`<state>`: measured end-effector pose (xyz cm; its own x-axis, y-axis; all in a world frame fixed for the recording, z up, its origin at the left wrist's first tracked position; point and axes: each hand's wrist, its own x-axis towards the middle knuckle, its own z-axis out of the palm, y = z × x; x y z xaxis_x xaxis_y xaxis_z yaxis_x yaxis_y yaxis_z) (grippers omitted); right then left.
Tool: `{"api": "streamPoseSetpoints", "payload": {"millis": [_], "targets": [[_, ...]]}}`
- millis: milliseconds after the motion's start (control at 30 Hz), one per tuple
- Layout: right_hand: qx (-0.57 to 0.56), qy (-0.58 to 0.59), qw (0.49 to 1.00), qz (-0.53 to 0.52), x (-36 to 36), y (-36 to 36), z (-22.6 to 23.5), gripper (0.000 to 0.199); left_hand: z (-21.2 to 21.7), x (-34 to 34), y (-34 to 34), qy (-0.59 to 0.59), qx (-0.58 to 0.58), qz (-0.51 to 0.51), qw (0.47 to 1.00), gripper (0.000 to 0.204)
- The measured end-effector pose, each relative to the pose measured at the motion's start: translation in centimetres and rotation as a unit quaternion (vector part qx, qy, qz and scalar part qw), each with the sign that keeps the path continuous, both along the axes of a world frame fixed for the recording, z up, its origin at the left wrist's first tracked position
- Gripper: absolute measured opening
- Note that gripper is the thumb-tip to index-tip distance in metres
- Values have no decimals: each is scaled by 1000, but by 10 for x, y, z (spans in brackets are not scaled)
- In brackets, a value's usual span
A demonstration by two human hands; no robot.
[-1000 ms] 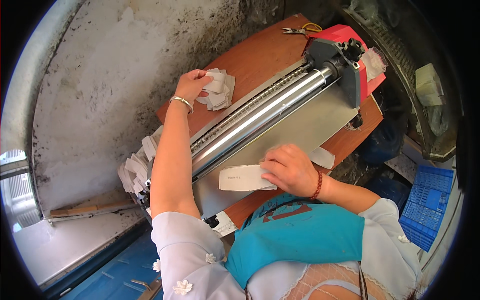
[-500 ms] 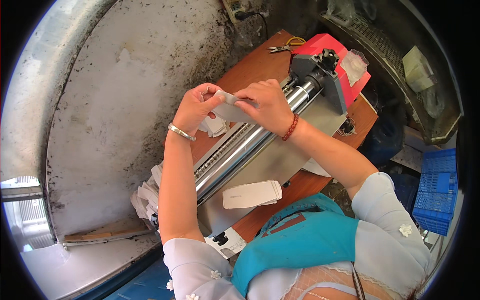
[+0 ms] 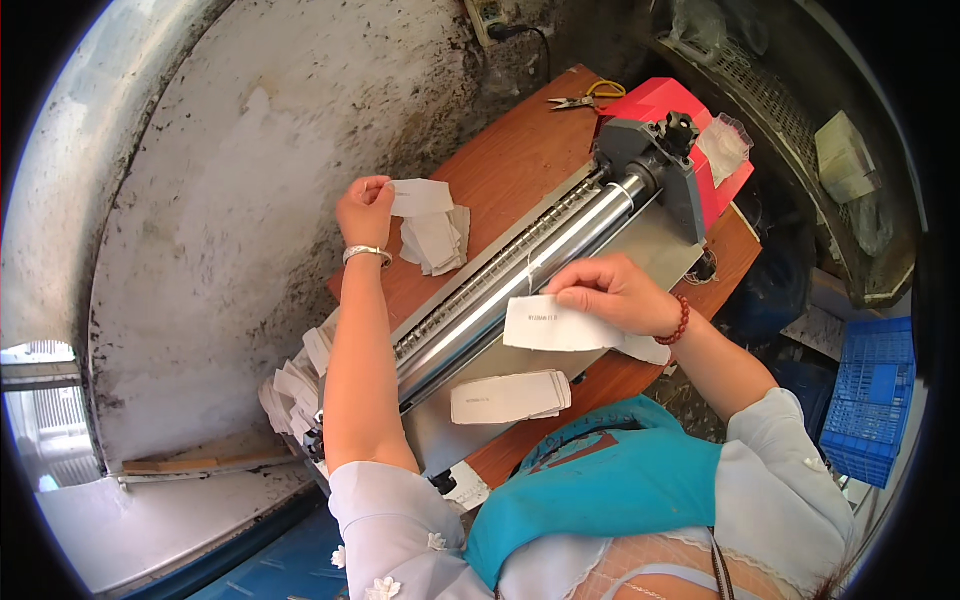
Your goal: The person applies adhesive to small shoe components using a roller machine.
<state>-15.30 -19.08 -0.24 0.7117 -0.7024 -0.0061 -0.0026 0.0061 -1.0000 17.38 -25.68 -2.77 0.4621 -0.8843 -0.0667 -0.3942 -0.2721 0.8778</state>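
Note:
My left hand (image 3: 365, 210), with a silver bangle at its wrist, pinches the end of a thin white piece (image 3: 422, 196) of sheet material. That piece sits just over a loose pile of similar white pieces (image 3: 434, 243) on the table. My right hand (image 3: 622, 296), below a red bead bracelet, is closed on the upper edge of another white piece (image 3: 558, 326) with small print on it. This one hangs in front of the shiny steel roller (image 3: 520, 270) of a machine. Nearer me, a neat stack of printed white pieces (image 3: 510, 397) lies on the machine's metal plate.
The machine's red and grey end housing (image 3: 685, 150) stands at the far right, with yellow-handled pliers or snips (image 3: 590, 98) behind it on the brown table (image 3: 520, 135). More white scraps (image 3: 292, 385) heap at the roller's left end. A blue crate (image 3: 870, 400) stands at right.
My hands were together above the roller, gripping a white piece. Now they are apart: the left is back over the pile with a piece, the right nearer me with another.

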Motion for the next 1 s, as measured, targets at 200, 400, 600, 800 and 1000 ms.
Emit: {"api": "streamPoseSetpoints", "payload": {"millis": [200, 400, 600, 800, 1000], "targets": [[-208, 221, 952, -46, 0, 28, -22, 12, -56, 5, -2, -227, 68, -93, 967, 20], [-232, 215, 943, -102, 9, 29, -31, 15, -70, 1, 6, -216, 288, -281, 890, 24], [-244, 221, 930, -161, 8, 30, -32, 16, -22, -47, 17, 102, 283, -355, 885, 24], [-313, 176, 927, -105, 8, 54, -16, 16, -37, -30, 20, -8, 216, -321, 922, 22], [-423, 174, 889, -17, 16, 79, -23, 27, -31, 5, 5, -70, 40, -69, 994, 23]]}}
